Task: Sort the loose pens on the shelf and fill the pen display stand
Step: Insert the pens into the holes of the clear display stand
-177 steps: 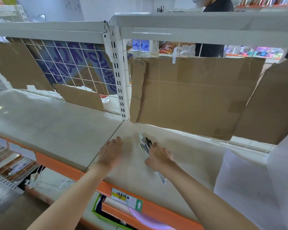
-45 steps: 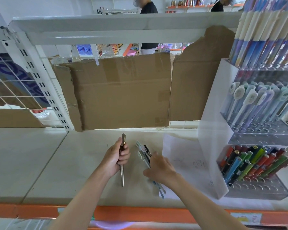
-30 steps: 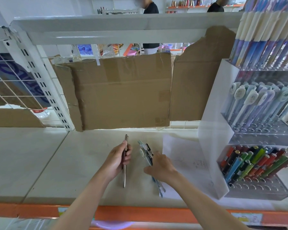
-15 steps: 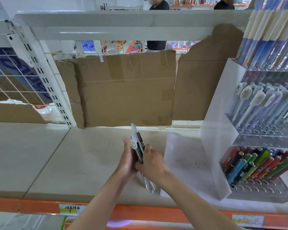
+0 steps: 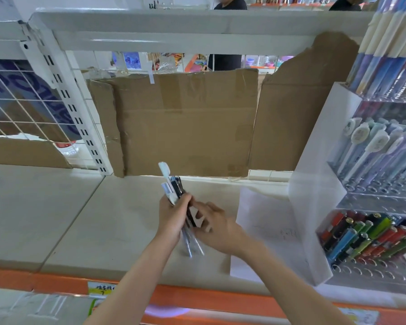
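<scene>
Now the loose pens [image 5: 174, 195] are one bundle lifted off the shelf [image 5: 80, 219]; a second and a half ago they lay in two lots, one pen in the left hand and the rest flat under the right. Judgement: gathering looks done, sorting into the stand comes next.

Left hand [image 5: 172, 215]: fingers curled round the middle of the bundle, caps pointing to 12 o'clock, tips to 6. Forearm enters from 7 o'clock.

Right hand [image 5: 212, 225]: at 3 o'clock of the bundle, fingers against its side; blurred, so I cannot tell whether they pinch or only steady it. Forearm enters from 5 o'clock.

Pen display stand [image 5: 314, 184]: at 3 o'clock on the shelf, well apart from the hands; front holes of the lower tiers are unfilled. A paper sheet [image 5: 265, 221] lies between.
</scene>
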Tool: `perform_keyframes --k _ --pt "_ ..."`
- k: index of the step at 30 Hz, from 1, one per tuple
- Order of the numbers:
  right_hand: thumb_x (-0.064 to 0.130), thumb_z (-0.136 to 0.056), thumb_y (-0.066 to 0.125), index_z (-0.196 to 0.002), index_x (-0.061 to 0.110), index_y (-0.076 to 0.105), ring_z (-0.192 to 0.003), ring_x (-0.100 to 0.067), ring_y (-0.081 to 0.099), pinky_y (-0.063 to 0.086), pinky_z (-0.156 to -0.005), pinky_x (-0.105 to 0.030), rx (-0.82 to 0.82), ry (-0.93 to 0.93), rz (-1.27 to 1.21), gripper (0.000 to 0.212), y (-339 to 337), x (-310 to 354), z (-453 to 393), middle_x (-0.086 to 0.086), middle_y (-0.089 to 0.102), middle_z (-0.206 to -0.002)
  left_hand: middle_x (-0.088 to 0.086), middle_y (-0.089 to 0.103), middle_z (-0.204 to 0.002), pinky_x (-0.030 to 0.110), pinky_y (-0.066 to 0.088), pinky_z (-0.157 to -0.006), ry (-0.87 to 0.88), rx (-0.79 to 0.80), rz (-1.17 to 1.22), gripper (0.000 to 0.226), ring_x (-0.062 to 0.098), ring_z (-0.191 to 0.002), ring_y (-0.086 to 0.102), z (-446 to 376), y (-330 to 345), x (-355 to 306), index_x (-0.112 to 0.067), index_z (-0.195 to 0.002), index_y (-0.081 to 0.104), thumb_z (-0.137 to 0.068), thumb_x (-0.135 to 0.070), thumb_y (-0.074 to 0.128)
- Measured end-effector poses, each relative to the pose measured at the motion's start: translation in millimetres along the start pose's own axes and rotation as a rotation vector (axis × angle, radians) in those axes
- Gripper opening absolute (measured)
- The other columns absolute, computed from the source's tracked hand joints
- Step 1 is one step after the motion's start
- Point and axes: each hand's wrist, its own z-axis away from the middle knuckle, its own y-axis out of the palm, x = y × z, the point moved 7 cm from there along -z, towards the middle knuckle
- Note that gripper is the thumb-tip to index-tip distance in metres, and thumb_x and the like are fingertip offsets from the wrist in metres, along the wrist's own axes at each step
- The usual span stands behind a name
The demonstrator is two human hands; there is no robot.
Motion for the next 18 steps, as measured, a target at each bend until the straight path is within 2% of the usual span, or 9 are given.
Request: perform_keyframes --k 3,5,8,11,14,16,18 --pt "0.003 -0.082 0.055 -0.125 0.014 0.054 -0.079 -0.013 0.056 0.04 -0.071 -0.009 -0.126 0.009 -0.128 0.044 -26 -2 -1 -0.006 0.06 -0.106 0.006 0.055 -0.062 0.016 0.042 -0.052 0.226 -0.035 -0.119 0.012 0.009 -0.053 0.051 4 -5 -22 0.004 -0.077 0.056 -0.082 -0.006 0.06" --pt "0.001 -0.085 0.053 -0.118 0.012 0.057 -0.083 -0.015 0.059 0.043 -0.073 -0.01 -0.19 0.041 -0.267 0.035 -41 -2 0 -0.005 0.062 -0.103 0.003 0.05 -0.057 0.014 0.04 -0.048 0.332 -0.032 -0.144 0.015 0.008 -0.048 0.048 13 -4 -27 0.004 -0.078 0.051 -0.084 -0.006 0.06" --pt "0.015 -0.092 0.054 -0.115 0.022 0.057 -0.092 -0.004 0.059 0.045 -0.082 -0.014 -0.243 0.019 -0.446 0.024 -57 10 -2 0.006 0.063 -0.104 -0.004 0.042 -0.047 0.027 0.038 -0.039 0.396 -0.001 -0.152 0.022 0.018 -0.04 0.045 23 1 -25 -0.013 -0.071 0.042 -0.083 -0.011 0.06" --pt "0.031 -0.092 0.056 -0.112 0.033 0.055 -0.096 0.01 0.055 0.04 -0.078 -0.003 -0.223 -0.046 -0.482 0.02 -68 29 -6 0.022 0.06 -0.107 -0.002 0.042 -0.049 0.036 0.038 -0.038 0.4 0.046 -0.224 0.023 0.021 -0.041 0.043 32 13 -14 -0.028 -0.071 0.043 -0.081 -0.015 0.058" --pt "0.043 -0.09 0.053 -0.118 0.031 0.056 -0.101 0.012 0.054 0.039 -0.08 -0.001 -0.161 -0.044 -0.493 0.031 -64 36 -7 0.02 0.06 -0.113 0.001 0.047 -0.053 0.035 0.04 -0.041 0.414 0.103 -0.271 0.019 0.019 -0.044 0.045 35 23 -8 -0.026 -0.075 0.047 -0.082 -0.013 0.059" --pt "0.048 -0.09 0.047 -0.114 0.033 0.058 -0.102 0.011 0.054 0.039 -0.083 -0.002 -0.147 -0.035 -0.491 0.03 -59 36 -4 0.017 0.062 -0.112 0.003 0.051 -0.054 0.031 0.039 -0.042 0.413 0.102 -0.304 0.019 0.022 -0.044 0.049 33 23 -7 -0.025 -0.075 0.047 -0.082 -0.016 0.061" --pt "0.043 -0.097 0.04 -0.107 0.035 0.062 -0.103 0.009 0.054 0.037 -0.086 -0.003 -0.14 -0.035 -0.482 0.026 -54 37 -4 0.016 0.063 -0.111 -0.003 0.052 -0.051 0.025 0.039 -0.039 0.41 0.112 -0.349 0.019 0.018 -0.042 0.051 32 23 -4 -0.028 -0.074 0.044 -0.082 -0.018 0.06"
